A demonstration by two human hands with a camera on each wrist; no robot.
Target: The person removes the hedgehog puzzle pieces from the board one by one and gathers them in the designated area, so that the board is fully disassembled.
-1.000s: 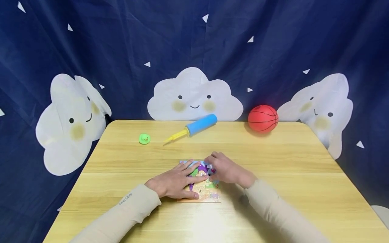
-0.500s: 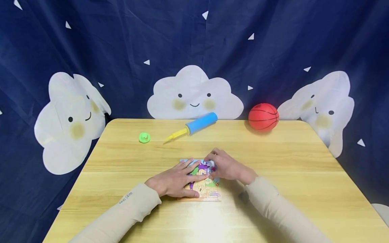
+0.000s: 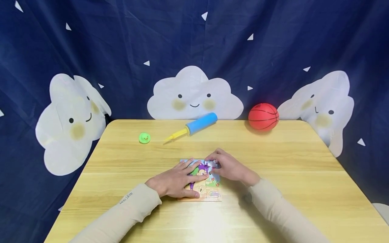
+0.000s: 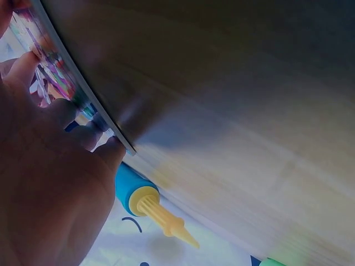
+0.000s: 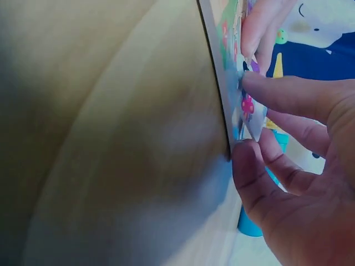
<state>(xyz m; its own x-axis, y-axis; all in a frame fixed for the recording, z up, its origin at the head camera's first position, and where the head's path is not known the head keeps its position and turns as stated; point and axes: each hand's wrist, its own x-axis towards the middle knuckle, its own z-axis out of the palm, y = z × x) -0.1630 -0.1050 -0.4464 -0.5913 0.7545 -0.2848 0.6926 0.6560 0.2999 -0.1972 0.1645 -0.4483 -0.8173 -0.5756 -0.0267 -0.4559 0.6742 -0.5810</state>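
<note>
A colourful jigsaw puzzle in a flat tray lies near the middle of the table. My left hand rests on its left side with fingers spread, covering part of the picture. At the puzzle's upper right corner, my right hand holds a puzzle piece between thumb and fingers. That piece, pale with a pink flower, stands tilted up from the board in the right wrist view. The tray's edge runs past the left fingertips in the left wrist view.
Behind the puzzle lies a blue and yellow hand pump. A small green rubber duck sits to its left, and a red toy basketball near the back right edge. A dark blue cloud-print curtain hangs behind the wooden table.
My right hand has shifted slightly right, its thumb now farther from the board's middle, so more of the puzzle's right side shows. My left hand stays where it was.
</note>
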